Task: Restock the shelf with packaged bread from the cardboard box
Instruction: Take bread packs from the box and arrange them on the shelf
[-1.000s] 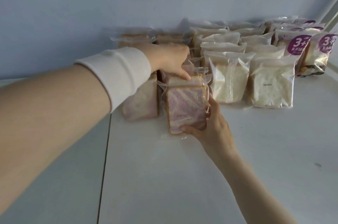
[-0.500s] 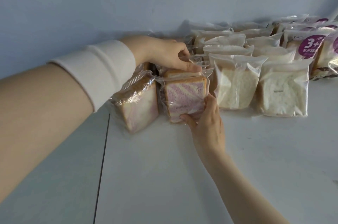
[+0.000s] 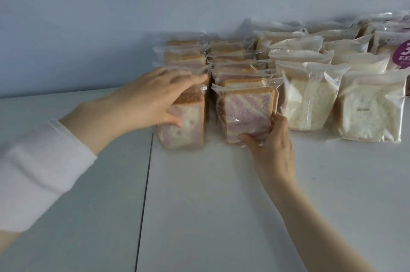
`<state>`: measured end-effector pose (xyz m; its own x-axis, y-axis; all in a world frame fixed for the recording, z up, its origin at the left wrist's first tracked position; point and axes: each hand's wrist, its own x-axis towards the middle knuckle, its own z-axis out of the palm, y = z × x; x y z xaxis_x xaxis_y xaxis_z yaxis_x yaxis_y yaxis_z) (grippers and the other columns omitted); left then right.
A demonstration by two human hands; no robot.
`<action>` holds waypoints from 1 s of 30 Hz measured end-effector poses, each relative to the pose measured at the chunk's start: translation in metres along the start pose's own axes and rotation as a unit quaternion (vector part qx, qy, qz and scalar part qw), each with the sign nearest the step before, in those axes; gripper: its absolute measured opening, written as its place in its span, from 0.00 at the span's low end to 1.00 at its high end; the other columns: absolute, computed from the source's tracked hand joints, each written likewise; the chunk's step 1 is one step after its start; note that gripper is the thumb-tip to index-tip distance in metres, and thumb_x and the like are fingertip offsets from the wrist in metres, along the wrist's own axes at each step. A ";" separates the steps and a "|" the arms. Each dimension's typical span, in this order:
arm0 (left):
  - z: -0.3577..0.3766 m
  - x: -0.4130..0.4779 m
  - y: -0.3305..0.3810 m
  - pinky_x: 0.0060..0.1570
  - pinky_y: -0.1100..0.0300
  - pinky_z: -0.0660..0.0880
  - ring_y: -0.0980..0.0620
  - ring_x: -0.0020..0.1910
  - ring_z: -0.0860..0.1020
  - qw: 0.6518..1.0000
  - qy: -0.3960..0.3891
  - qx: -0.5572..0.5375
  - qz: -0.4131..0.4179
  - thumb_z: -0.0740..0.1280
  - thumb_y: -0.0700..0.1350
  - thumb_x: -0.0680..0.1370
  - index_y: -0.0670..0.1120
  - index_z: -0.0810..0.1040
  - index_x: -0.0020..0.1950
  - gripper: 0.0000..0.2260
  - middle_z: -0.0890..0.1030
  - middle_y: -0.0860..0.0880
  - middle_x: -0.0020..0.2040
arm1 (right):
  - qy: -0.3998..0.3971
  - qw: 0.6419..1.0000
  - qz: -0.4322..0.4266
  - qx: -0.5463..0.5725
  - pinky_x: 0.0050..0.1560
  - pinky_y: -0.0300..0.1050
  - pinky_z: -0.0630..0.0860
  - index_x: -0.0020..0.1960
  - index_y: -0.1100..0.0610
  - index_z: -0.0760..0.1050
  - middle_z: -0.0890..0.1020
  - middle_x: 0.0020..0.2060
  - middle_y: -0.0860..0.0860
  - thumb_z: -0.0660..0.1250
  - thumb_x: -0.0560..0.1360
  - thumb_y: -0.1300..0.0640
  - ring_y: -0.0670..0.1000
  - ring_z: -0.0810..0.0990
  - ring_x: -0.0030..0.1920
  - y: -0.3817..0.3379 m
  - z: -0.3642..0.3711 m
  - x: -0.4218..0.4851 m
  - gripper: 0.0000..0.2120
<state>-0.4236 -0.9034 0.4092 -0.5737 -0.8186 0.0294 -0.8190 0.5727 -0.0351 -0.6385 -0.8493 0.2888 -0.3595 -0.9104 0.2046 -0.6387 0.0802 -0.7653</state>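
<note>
Forward — left hand [image 3: 153,98], right hand [image 3: 269,145] gripping packs [image 3: 246,114].

Two hands [image 3: 144,103] [image 3: 274,149], four front-row bread packs [image 3: 248,114]

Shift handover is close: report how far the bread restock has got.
Done: rows of swirl packs and white bread packs stand on the shelf. In hand: the left hand grips the left front swirl pack, the right hand the right front swirl pack. Left: unclear; the cardboard box is out of view.
</note>
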 end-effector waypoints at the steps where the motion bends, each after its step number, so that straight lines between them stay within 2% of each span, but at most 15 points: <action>1: 0.000 -0.002 -0.005 0.70 0.53 0.60 0.48 0.71 0.62 1.000 0.011 -0.011 0.016 0.76 0.51 0.65 0.54 0.55 0.75 0.44 0.64 0.50 0.73 | 0.002 1.000 0.004 0.002 0.54 0.51 0.72 0.67 0.56 0.60 0.76 0.62 0.55 0.74 0.68 0.53 0.59 0.77 0.57 0.000 0.000 0.000 0.34; 3: 0.005 -0.003 -0.012 0.69 0.53 0.62 0.48 0.70 0.64 0.998 0.039 -0.033 0.033 0.77 0.50 0.63 0.52 0.57 0.75 0.45 0.67 0.49 0.72 | 0.010 1.000 0.004 -0.002 0.55 0.52 0.71 0.67 0.57 0.60 0.76 0.63 0.56 0.73 0.68 0.54 0.60 0.76 0.58 -0.003 0.003 0.001 0.34; 7: 0.015 0.006 -0.014 0.70 0.57 0.58 0.47 0.71 0.60 0.998 0.056 -0.031 0.025 0.76 0.52 0.64 0.45 0.52 0.76 0.48 0.65 0.44 0.72 | 0.020 1.000 -0.008 -0.023 0.57 0.53 0.68 0.68 0.60 0.60 0.75 0.62 0.57 0.72 0.69 0.56 0.61 0.73 0.62 -0.012 0.009 0.005 0.33; 11: 0.020 0.001 -0.011 0.67 0.38 0.61 0.39 0.71 0.65 0.985 0.135 0.096 0.044 0.77 0.56 0.59 0.39 0.60 0.73 0.49 0.67 0.39 0.71 | 0.004 0.999 -0.032 -0.025 0.62 0.51 0.67 0.73 0.60 0.55 0.67 0.70 0.54 0.70 0.71 0.57 0.58 0.68 0.68 -0.015 0.005 0.005 0.36; 13: 0.030 -0.006 -0.006 0.65 0.31 0.57 0.36 0.72 0.61 0.977 0.198 0.084 -0.007 0.77 0.56 0.58 0.40 0.57 0.74 0.52 0.61 0.35 0.73 | -0.018 0.999 -0.032 -0.016 0.65 0.49 0.66 0.75 0.58 0.47 0.62 0.73 0.54 0.69 0.72 0.57 0.55 0.64 0.72 -0.014 0.003 0.004 0.41; 14: 0.037 -0.011 -0.001 0.67 0.31 0.54 0.35 0.73 0.56 0.973 0.223 0.034 -0.054 0.77 0.56 0.59 0.41 0.53 0.75 0.53 0.56 0.34 0.74 | -0.024 0.999 -0.028 -0.008 0.65 0.50 0.67 0.75 0.55 0.42 0.62 0.73 0.55 0.69 0.72 0.56 0.55 0.65 0.71 -0.013 0.003 0.003 0.43; 15: 0.045 -0.017 0.005 0.69 0.34 0.52 0.34 0.74 0.52 0.963 0.245 -0.038 -0.103 0.77 0.55 0.60 0.39 0.50 0.75 0.54 0.51 0.32 0.75 | -0.022 0.999 -0.031 -0.002 0.65 0.51 0.69 0.74 0.52 0.39 0.64 0.72 0.56 0.69 0.71 0.54 0.57 0.68 0.70 -0.012 0.005 0.002 0.45; 17: 0.066 -0.028 0.019 0.73 0.45 0.46 0.35 0.75 0.46 0.920 0.279 -0.210 -0.179 0.76 0.51 0.63 0.34 0.44 0.74 0.54 0.45 0.31 0.74 | -0.013 0.999 -0.043 0.006 0.64 0.56 0.70 0.72 0.44 0.38 0.65 0.71 0.59 0.70 0.70 0.55 0.61 0.70 0.67 -0.012 0.009 -0.002 0.46; 20: 0.088 -0.029 0.040 0.76 0.52 0.47 0.44 0.77 0.45 0.815 0.294 -0.439 -0.237 0.74 0.46 0.67 0.37 0.34 0.73 0.54 0.40 0.38 0.76 | 0.001 0.999 -0.050 0.013 0.64 0.60 0.70 0.74 0.52 0.39 0.56 0.75 0.56 0.70 0.71 0.58 0.64 0.71 0.66 -0.010 0.014 -0.005 0.46; 22: 0.094 -0.022 0.045 0.73 0.66 0.49 0.53 0.76 0.50 0.767 0.286 -0.516 -0.253 0.73 0.40 0.69 0.39 0.36 0.74 0.50 0.46 0.45 0.77 | 0.012 0.998 -0.048 0.034 0.65 0.60 0.69 0.75 0.55 0.41 0.54 0.75 0.55 0.70 0.70 0.58 0.65 0.72 0.65 -0.009 0.018 -0.005 0.45; 24: 0.098 -0.016 0.043 0.68 0.74 0.53 0.60 0.72 0.56 0.763 0.298 -0.523 -0.236 0.74 0.41 0.70 0.40 0.45 0.75 0.45 0.55 0.52 0.73 | 0.022 0.996 -0.051 0.066 0.67 0.59 0.67 0.73 0.52 0.44 0.55 0.74 0.55 0.69 0.69 0.57 0.64 0.73 0.64 -0.012 0.022 -0.005 0.42; 25: 0.102 -0.013 0.040 0.69 0.73 0.55 0.60 0.71 0.59 0.761 0.309 -0.525 -0.224 0.73 0.43 0.69 0.40 0.49 0.75 0.43 0.58 0.53 0.72 | 0.027 0.995 -0.049 0.081 0.70 0.56 0.64 0.72 0.52 0.44 0.56 0.73 0.55 0.68 0.69 0.56 0.60 0.71 0.66 -0.013 0.025 -0.005 0.42; 26: 0.106 -0.011 0.037 0.70 0.70 0.57 0.58 0.72 0.60 0.758 0.316 -0.526 -0.219 0.73 0.44 0.70 0.40 0.51 0.74 0.41 0.60 0.51 0.72 | 0.034 0.994 -0.044 0.092 0.74 0.48 0.57 0.73 0.55 0.44 0.57 0.72 0.55 0.69 0.69 0.58 0.52 0.66 0.69 -0.014 0.027 -0.003 0.42; 28: 0.110 -0.006 0.034 0.70 0.71 0.56 0.54 0.74 0.58 0.763 0.319 -0.518 -0.220 0.72 0.41 0.72 0.38 0.50 0.74 0.39 0.58 0.46 0.74 | 0.048 0.994 -0.043 0.093 0.70 0.30 0.45 0.74 0.63 0.46 0.58 0.70 0.54 0.70 0.70 0.63 0.37 0.53 0.66 -0.018 0.032 0.002 0.42; 30: 0.112 -0.002 0.036 0.70 0.72 0.53 0.51 0.75 0.55 0.769 0.319 -0.509 -0.218 0.70 0.40 0.73 0.36 0.47 0.74 0.39 0.54 0.42 0.76 | 0.047 0.994 -0.038 0.088 0.67 0.29 0.43 0.74 0.65 0.46 0.58 0.72 0.57 0.69 0.71 0.63 0.37 0.50 0.66 -0.019 0.035 0.006 0.41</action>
<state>-0.4505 -0.8864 0.2956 0.1347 -0.9404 0.3123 -0.3330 0.2538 0.9081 -0.6043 -0.8704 0.2834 -0.3826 -0.8681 0.3161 -0.5412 -0.0667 -0.8382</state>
